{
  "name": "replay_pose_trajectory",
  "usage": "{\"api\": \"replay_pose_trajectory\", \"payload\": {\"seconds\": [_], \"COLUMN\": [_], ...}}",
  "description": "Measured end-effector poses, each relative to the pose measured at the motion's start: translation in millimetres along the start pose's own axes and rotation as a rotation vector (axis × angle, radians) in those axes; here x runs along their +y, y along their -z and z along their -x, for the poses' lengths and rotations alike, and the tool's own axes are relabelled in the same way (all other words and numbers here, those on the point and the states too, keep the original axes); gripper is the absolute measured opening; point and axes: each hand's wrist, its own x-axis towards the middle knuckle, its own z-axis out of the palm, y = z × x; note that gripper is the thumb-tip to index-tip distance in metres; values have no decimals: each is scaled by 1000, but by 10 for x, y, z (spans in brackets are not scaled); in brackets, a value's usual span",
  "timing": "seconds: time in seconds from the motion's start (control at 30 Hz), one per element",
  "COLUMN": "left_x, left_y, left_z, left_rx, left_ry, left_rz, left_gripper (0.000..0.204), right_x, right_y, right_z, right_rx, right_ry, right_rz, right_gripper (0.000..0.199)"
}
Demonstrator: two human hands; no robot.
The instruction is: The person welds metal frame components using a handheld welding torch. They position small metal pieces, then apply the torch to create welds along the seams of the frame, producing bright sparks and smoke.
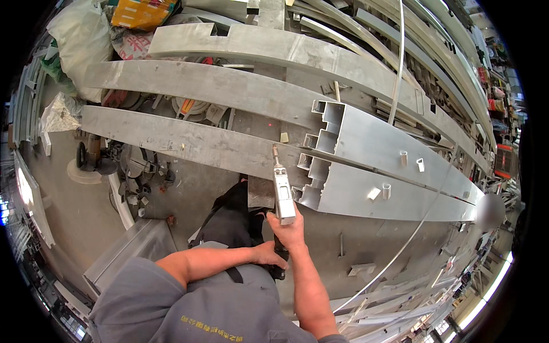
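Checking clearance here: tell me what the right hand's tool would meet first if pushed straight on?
Probably the long flat aluminium beam: the right hand aims the silver tool tip at its edge. Depth is unclear.

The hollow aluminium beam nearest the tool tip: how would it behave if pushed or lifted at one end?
The hollow aluminium beam looks stiff: its open end shows several walled chambers. Probably light for its size, yet awkward for its length. Flat faces suggest it would slide, not roll.

A grey concrete floor [86, 211] runs under a workshop crowded with long aluminium beams [200, 80], white sacks [80, 40] and a yellow box [140, 11] at upper left, metal offcuts [143, 171] below, and shelves [497, 103] along the right, in even daylight.
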Motion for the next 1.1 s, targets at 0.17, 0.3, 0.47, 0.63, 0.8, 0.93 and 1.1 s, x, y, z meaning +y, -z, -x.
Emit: {"api": "replay_pose_trajectory", "payload": {"seconds": [0.17, 0.3, 0.47, 0.63, 0.8, 0.93, 1.1], "left_x": [-187, -62, -134, -310, -310, -299, -236], "left_y": [-23, -20, -22, -32, -28, -41, -84], "left_z": [-108, -55, -88, -173, -172, -167, -171], "left_rx": [-23, -39, -49, -18, -24, -69, -88], "left_ry": [-5, 79, 56, 10, -18, -26, 26], "left_rz": [9, -16, -32, -56, -44, 7, -69], "left_gripper": [44, 44, 43, 44, 46, 47, 47], "right_x": [150, 216, 144, 98, 132, 60, 187], "right_y": [17, 26, 32, 29, 1, 70, 128], "right_z": [2, 10, 30, 34, 40, 69, 119], "right_rx": [-50, -74, -54, -36, -10, -32, -49], "right_ry": [-103, -147, -109, -64, -71, -49, -119], "right_rz": [-49, -57, -51, -48, -25, -79, -81], "right_gripper": [38, 36, 36, 37, 38, 39, 37]}}
